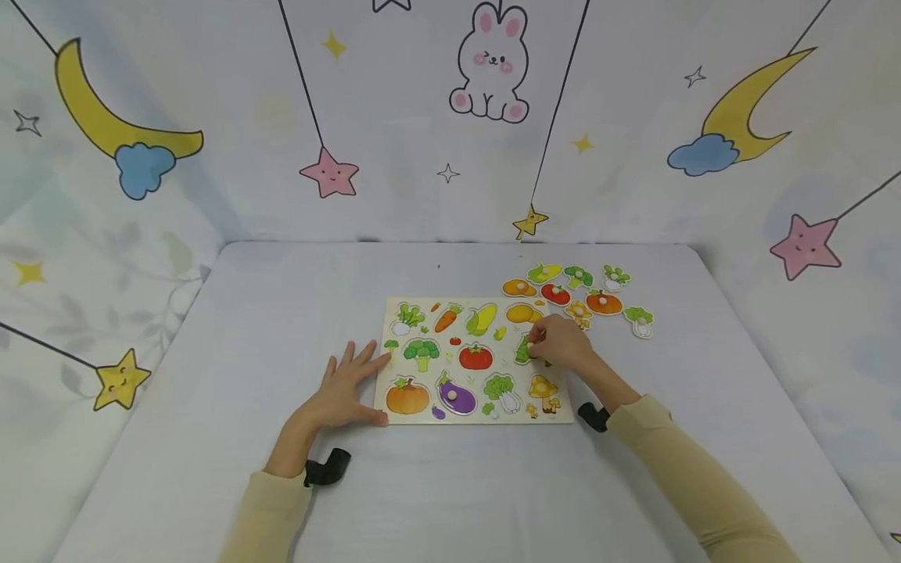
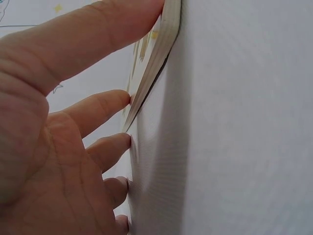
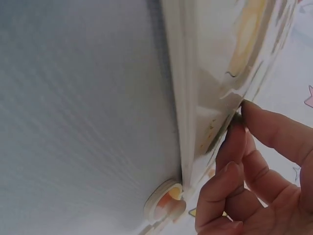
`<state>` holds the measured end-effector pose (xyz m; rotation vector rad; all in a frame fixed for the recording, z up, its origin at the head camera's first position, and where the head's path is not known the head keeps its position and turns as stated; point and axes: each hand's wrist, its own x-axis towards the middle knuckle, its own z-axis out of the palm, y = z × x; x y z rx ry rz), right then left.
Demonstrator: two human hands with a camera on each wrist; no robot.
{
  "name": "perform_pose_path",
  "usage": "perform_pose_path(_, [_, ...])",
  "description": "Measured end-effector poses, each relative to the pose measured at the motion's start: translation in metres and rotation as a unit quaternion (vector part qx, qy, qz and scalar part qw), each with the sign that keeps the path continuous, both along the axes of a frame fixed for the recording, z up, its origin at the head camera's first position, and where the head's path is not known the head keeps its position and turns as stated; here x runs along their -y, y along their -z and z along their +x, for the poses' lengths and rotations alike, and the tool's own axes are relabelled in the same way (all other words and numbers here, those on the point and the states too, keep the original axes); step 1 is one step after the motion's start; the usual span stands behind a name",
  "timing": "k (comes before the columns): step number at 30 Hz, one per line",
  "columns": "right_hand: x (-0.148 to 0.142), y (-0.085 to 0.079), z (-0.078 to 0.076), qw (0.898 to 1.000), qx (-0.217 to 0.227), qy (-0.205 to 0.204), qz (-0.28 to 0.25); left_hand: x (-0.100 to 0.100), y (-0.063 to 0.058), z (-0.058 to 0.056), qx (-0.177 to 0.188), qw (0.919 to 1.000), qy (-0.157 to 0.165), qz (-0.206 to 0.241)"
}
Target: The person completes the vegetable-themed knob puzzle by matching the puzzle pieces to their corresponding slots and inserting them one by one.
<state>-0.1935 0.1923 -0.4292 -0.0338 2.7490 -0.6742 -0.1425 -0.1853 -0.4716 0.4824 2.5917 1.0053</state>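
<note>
A wooden vegetable puzzle board [image 1: 383, 391] lies flat on the table. My left hand [image 1: 346, 387] spreads its fingers at the board's left side; thumb and index finger touch its edge in the left wrist view. Over the board's right part, my right hand [image 1: 559, 342] pinches a green puzzle piece [image 1: 522, 350] between thumb and index finger. The fingers partly cover that piece, so its kind is hard to tell. In the right wrist view the piece [image 3: 218, 139] sits close against the board's face. An eggplant piece [image 1: 461, 400] with a round knob lies in its slot at bottom middle.
Several loose knobbed pieces lie behind and right of the board, among them a corn [image 1: 543, 273], a tomato [image 1: 549, 293], a pumpkin [image 1: 598, 303] and a bok choy [image 1: 639, 321]. A patterned backdrop cloth [image 1: 408, 94] rises behind the white table [image 1: 450, 493].
</note>
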Motion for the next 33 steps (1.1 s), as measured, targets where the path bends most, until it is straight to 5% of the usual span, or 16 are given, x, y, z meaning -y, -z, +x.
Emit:
perform_pose_path(8, [-0.006, -0.001, -0.001, 1.0, 0.002, -0.003, -0.015, 0.0, -0.002, 0.0, 0.003, 1.0, 0.001, -0.006])
perform_pose_path(16, [-0.04, -0.012, 0.001, 0.997, -0.02, 0.045, -0.065, -0.001, -0.004, 0.0, 0.007, 1.0, -0.001, -0.006])
perform_pose_path(33, [-0.066, 0.008, 0.001, 0.998, 0.007, 0.034, -0.045, 0.0, -0.003, 0.0, 0.01, 0.9999, -0.004, -0.008])
